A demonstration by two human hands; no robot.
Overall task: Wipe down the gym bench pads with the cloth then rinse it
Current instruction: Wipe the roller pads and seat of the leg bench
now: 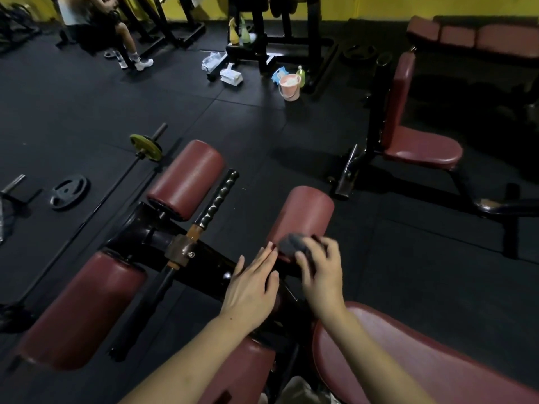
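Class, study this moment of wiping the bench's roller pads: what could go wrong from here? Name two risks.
1. The right hand holds the dark cloth only at the near end of the roller pad; the far end may get missed.
2. The pink bucket sits across the floor, past a barbell and loose plate: a possible trip hazard.

right hand [320, 269] gripping dark cloth [294, 245] against near end of maroon roller pad [303, 214], left hand [252, 284] flat, fingers straight, tips at pad's end, bench pad [408, 360] lower right, pink bucket [289, 87] well apart on floor
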